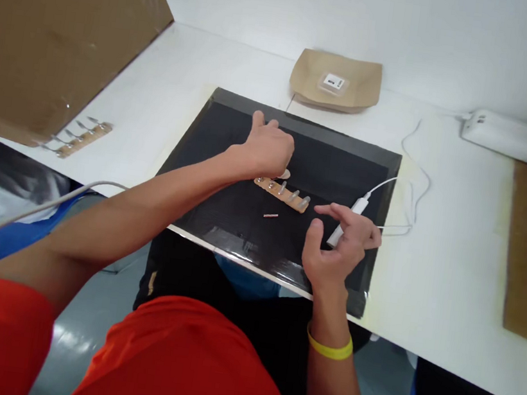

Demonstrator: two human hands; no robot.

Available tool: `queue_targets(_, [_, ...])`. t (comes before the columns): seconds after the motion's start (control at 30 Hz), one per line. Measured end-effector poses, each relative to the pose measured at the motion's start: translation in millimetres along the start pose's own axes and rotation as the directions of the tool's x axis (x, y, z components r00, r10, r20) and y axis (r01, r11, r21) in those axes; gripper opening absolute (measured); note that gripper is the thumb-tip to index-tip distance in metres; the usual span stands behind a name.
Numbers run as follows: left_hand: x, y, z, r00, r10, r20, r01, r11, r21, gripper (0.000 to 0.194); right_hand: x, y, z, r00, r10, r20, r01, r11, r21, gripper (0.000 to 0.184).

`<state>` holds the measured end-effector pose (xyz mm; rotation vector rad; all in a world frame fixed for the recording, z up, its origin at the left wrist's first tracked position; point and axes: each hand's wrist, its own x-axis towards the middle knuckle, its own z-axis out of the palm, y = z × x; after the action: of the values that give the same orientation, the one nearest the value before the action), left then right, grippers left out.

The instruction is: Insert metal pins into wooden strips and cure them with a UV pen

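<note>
My left hand (269, 151) hangs over the far end of a wooden strip (287, 195), its fingers bent down and hidden behind its back; one or two stick up. A pale rounded piece (285, 174) shows at its lower edge, and I cannot tell whether the hand grips it. Along the strip stand several clear, nail-shaped tips on small round bases. My right hand (341, 245) is open to the right of the strip, thumb and forefinger apart, nothing between them. Partly behind it lies a white, pen-like corded device (348, 220). A short pinkish stick (271, 215) rests nearer me.
A black mat (224, 199) covers the table's middle. A cardboard tray (365, 88) holding a small clear box (333, 83) is at the back. A similar strip (87, 139) lies left, by a brown board (66, 35). A white power block (511, 137) sits right.
</note>
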<state>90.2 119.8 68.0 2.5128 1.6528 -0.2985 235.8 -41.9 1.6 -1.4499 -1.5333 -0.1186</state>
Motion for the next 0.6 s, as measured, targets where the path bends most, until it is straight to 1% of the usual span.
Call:
queue_targets(0.13, [4,-8,6.5,0.997,-0.076,0.0,0.076,0.993,-0.091,0.02,-1,4,-1,0.999,0.028,-0.043,-0.027,1.0,0.007,0.026])
queue_targets(0.23, [0,-18,4.0,0.997,-0.074,-0.006,0.071,0.969,-0.237,0.02,-3,7,0,0.997,0.029,-0.068,-0.029,1.0,-0.003,0.025])
queue_targets(0.27, [-4,-22,2.6,0.997,-0.066,-0.036,0.052,0.949,-0.312,0.021,-3,7,0,0.997,0.024,-0.072,-0.024,1.0,-0.008,0.025])
queue_targets(0.3, [-9,-25,1.7,0.994,-0.059,-0.094,0.019,0.924,-0.383,0.023,-4,8,0,0.997,0.016,-0.077,-0.017,1.0,-0.012,0.025])
queue_targets(0.33, [-14,-29,2.1,0.982,-0.061,-0.18,-0.024,0.901,-0.434,0.024,-4,8,0,0.997,0.006,-0.08,-0.007,1.0,-0.015,0.025])
queue_targets(0.37, [-21,-33,3.9,0.957,-0.065,-0.283,-0.075,0.887,-0.455,0.024,-5,9,0,0.996,-0.005,-0.084,0.004,1.0,-0.019,0.025])
queue_targets(0.4, [-28,-36,7.5,0.917,-0.068,-0.392,-0.123,0.889,-0.442,0.022,-5,9,1,0.996,-0.017,-0.088,0.015,1.0,-0.022,0.025])
queue_targets(0.43, [-35,-40,12.7,0.87,-0.062,-0.49,-0.161,0.901,-0.402,0.019,-5,9,1,0.995,-0.028,-0.09,0.026,0.999,-0.026,0.026])
queue_targets(0.47, [-43,-44,19.4,0.832,-0.04,-0.553,-0.19,0.916,-0.352,0.017,-5,10,1,0.995,-0.036,-0.091,0.033,0.999,-0.029,0.026])
queue_targets(0.53, [-58,-52,35.7,0.776,-0.04,-0.629,-0.176,0.945,-0.277,0.019,-5,10,2,0.996,-0.041,-0.085,0.038,0.999,-0.035,0.026])
queue_targets(0.57, [-66,-57,44.5,0.754,-0.042,-0.655,-0.155,0.958,-0.241,0.023,-5,10,2,0.996,-0.039,-0.084,0.035,0.999,-0.039,0.025])
queue_targets(0.6, [-75,-62,53.2,0.743,-0.031,-0.668,-0.142,0.969,-0.203,0.025,-5,10,3,0.996,-0.035,-0.084,0.032,0.999,-0.041,0.025])
